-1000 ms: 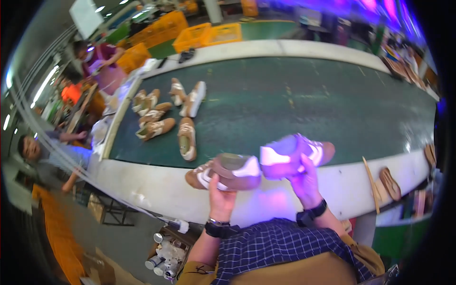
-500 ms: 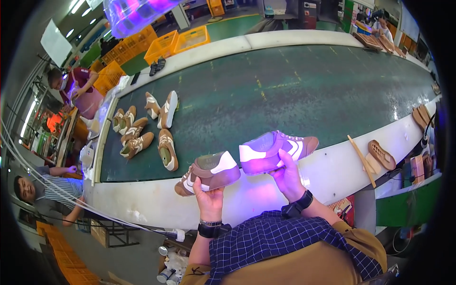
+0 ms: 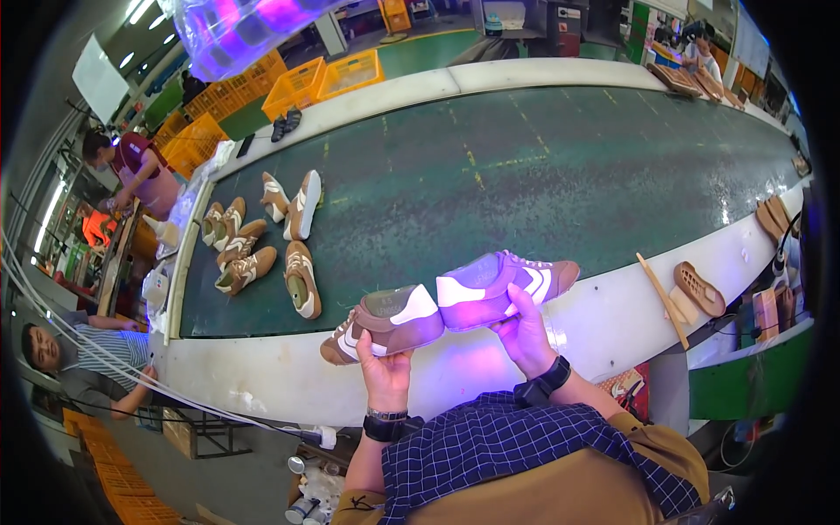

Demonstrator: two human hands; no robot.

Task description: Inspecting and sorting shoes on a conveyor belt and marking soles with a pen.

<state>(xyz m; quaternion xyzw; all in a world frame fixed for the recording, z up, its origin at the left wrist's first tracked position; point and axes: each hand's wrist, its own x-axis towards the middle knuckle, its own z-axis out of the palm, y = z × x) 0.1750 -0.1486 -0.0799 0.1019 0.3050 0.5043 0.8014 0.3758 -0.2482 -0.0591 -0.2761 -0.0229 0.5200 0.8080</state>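
My left hand [image 3: 386, 374] is closed round a brown sneaker [image 3: 372, 334] with white side stripes and a white heel patch, its toe pointing left. In my right hand [image 3: 528, 339] is a matching sneaker [image 3: 544, 278], toe to the right, tinted violet by light falling on it. The two heels face each other and appear to touch, above the near white ledge. Both shoe openings are turned up, showing the insoles. My thumbs press the near sides; the other fingers are partly hidden under the soles.
Several similar sneakers [image 3: 302, 278] lie on the green conveyor belt [image 3: 525, 192] at left. On the white ledge [image 3: 595, 315] at right are a wooden stick [image 3: 662, 300] and a brown sole [image 3: 698, 289]. Co-workers [image 3: 136, 171] are at the left; yellow crates [image 3: 350, 73] stand beyond the belt.
The right sneaker has come slightly left and down, closing the small gap between the heels. At the left, the co-worker in dark red has lowered their arms.
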